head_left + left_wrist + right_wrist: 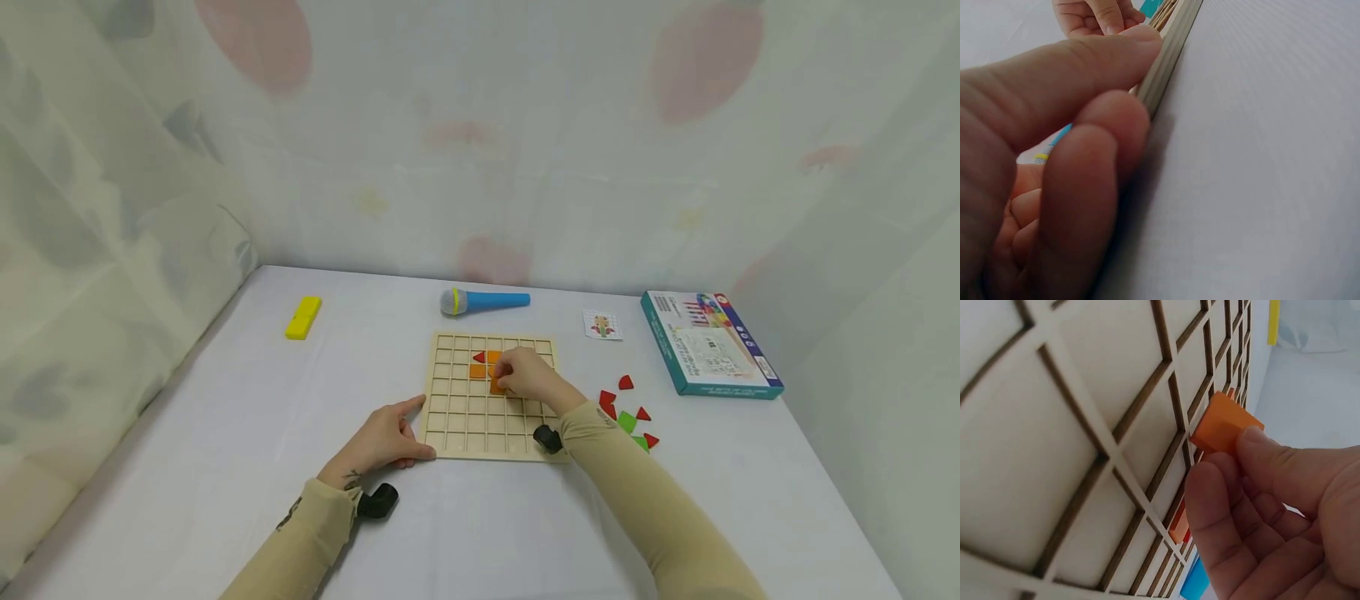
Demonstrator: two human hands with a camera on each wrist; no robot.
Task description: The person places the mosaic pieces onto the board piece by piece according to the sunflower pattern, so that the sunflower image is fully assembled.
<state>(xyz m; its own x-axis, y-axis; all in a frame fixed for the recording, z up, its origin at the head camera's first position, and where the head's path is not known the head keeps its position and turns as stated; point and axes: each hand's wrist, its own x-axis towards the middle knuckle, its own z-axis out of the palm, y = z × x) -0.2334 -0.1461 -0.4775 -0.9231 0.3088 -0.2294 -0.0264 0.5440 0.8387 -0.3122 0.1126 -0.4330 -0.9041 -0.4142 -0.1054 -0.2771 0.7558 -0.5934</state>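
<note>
A pale wooden grid board (455,421) lies flat on the table. My right hand (527,375) is over its upper middle, pinching an orange square tile (1222,425) between thumb and fingers. In the right wrist view this tile is tilted, close over the grid. Beside it on the board sit a red triangular tile (479,357) and orange tiles (477,372), partly covered by the right fingers. At the board's lower left, my left hand (381,435) touches the edge, its index finger and thumb spread apart; the thumb tip rests right at the corner.
Several loose red tiles (626,382) and green tiles (627,422) lie right of the board. Behind are a blue toy microphone (497,301) and a small pattern card (602,325). A yellow block (303,317) lies far left, a teal-edged box (712,344) at the back right.
</note>
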